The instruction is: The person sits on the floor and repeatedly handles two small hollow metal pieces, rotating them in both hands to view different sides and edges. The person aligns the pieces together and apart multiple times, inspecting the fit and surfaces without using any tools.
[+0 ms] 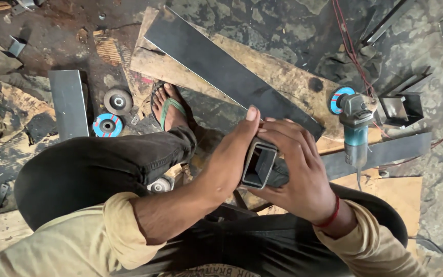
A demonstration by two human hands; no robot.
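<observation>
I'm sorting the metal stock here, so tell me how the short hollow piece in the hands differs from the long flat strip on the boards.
The rectangular tube is short and hollow, its open end facing the camera; the flat strip is long, thin and solid. The tube is held off the floor between the left hand and right hand; the strip lies untouched on the wooden boards. Both are dark metal.

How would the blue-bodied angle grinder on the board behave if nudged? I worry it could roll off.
The angle grinder would probably rock rather than roll: its disc and head stick out sideways. It looks heavy for its size. The cable trailing from its handle may drag. Both hands are on a steel tube.
</observation>
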